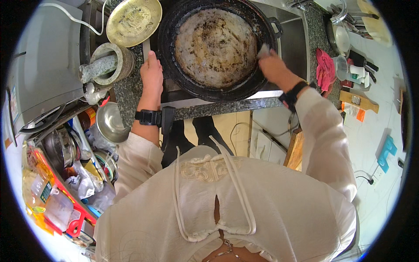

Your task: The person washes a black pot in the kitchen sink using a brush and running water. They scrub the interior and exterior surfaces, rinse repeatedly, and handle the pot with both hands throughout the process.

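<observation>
A large round black pan point(216, 49) lies over the stainless steel sink point(294, 49). Its broad middle is worn grey, with brown and black burnt patches. I cannot tell whether its inside or its underside faces up. At its left edge my left hand point(152, 72) grips the pan's side, covering the handle there, thumb upward. Opposite, my right hand point(274, 69) is at the pan's right inner edge, its fingers closed on a small greyish scrubbing pad point(264, 51), which is blurred. Above that hand, a loop handle point(276, 27) juts from the rim.
Left of the pan are a brass-coloured plate point(134, 21) and a stone mortar point(126, 64) with its pestle point(98, 68). A faucet point(340, 14) is at upper right. A pink cloth point(324, 70) lies on the right counter. Below left, a steel bowl point(111, 121) is by crowded shelves.
</observation>
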A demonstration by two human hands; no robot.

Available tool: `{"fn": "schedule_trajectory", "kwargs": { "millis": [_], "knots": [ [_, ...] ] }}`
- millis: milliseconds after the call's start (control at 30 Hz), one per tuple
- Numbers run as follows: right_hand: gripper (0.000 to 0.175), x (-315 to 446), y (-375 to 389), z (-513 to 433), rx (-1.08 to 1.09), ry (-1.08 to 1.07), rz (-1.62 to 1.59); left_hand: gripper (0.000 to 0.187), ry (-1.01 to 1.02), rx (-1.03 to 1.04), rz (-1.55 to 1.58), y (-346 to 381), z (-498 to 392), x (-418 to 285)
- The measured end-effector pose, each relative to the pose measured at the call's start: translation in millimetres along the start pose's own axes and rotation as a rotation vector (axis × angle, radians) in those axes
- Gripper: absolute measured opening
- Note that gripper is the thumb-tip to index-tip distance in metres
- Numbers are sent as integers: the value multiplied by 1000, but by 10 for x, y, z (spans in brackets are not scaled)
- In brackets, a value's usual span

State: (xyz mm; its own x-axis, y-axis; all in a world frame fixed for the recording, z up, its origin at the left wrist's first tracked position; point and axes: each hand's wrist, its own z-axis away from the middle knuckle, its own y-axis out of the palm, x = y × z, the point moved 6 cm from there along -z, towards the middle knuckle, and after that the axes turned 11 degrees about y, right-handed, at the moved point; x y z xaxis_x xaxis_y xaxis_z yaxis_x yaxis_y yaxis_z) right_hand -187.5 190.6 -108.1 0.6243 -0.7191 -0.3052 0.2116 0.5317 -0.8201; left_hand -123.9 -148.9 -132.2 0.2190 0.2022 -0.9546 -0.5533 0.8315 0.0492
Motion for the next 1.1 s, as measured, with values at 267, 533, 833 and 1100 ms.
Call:
{"fn": "schedule_trajectory", "kwargs": {
  "millis": [267,533,833,1100],
  "knots": [
    [20,246,78,274,178,-10,-311,45,-7,-17,-2,-29,-21,74],
    [33,-600,-331,-596,-324,59,99,46,4,-30,-50,-44,-6,73],
    [37,-562,-604,-1073,-509,-56,147,44,9,-29,-32,-41,-4,74],
    [48,-579,-338,-289,-250,47,199,46,10,6,-63,-44,-1,71]
  ]
}}
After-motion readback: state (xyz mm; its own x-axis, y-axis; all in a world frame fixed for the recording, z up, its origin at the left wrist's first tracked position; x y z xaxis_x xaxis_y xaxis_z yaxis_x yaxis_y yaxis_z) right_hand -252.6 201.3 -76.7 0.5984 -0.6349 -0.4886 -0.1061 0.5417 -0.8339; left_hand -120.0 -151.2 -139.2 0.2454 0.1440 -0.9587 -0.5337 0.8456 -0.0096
